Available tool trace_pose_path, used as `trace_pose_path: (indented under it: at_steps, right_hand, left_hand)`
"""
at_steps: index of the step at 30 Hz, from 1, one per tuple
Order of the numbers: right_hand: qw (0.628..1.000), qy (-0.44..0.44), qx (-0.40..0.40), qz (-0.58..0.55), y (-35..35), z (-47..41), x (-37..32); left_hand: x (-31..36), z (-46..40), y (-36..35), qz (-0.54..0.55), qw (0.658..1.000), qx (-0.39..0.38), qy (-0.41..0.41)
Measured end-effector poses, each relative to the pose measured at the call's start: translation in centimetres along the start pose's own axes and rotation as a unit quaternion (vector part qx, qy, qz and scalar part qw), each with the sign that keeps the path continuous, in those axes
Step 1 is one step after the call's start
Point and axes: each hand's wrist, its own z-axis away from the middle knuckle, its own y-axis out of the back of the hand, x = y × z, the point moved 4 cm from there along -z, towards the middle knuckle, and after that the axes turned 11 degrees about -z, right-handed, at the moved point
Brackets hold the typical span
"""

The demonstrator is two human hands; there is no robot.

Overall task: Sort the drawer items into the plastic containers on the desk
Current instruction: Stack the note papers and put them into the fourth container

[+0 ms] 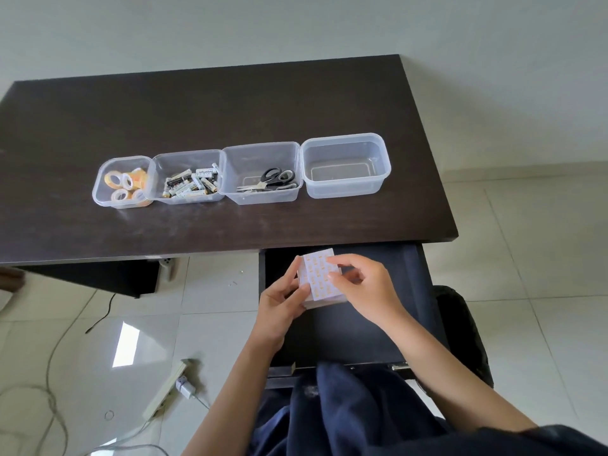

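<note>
Card stack (320,278): over the open drawer (362,324), just below the desk (197,110) edge, gripped by left hand (283,302) and right hand (365,284) together. Four containers (345,166) in a row on the desk.

colours and patterns over desk and drawer

a dark brown desk (197,103) is seen under four clear plastic containers (346,165); orange and white tape rolls (126,184), white, black and gold batteries (190,184) and black-handled scissors (274,181) are shown inside three. a white card stack (320,276) is patterned with rows of orange marks. the drawer (378,324) is seen black, the floor tiles (543,258) pale cream, the clothing (345,409) navy.
</note>
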Motion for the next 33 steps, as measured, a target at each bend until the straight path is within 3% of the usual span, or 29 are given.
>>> trace_pose_path:
  at_steps: [9, 20, 33]
  right_hand:
    - [0.998, 0.024, 0.046, 0.023, -0.8, 0.8, 0.2]
    - [0.998, 0.051, 0.044, 0.019, -1.8, 1.0, -0.5]
    - [0.990, 0.098, 0.067, 0.071, -2.6, 1.5, -1.0]
  left_hand:
    - [0.1, 0.4, -0.1, -0.015, 0.999, 0.004, -0.029]
    - [0.2, 1.0, -0.6, 0.018, 1.000, -0.018, -0.015]
    - [0.8, 1.0, -0.7, 0.032, 0.999, 0.017, -0.022]
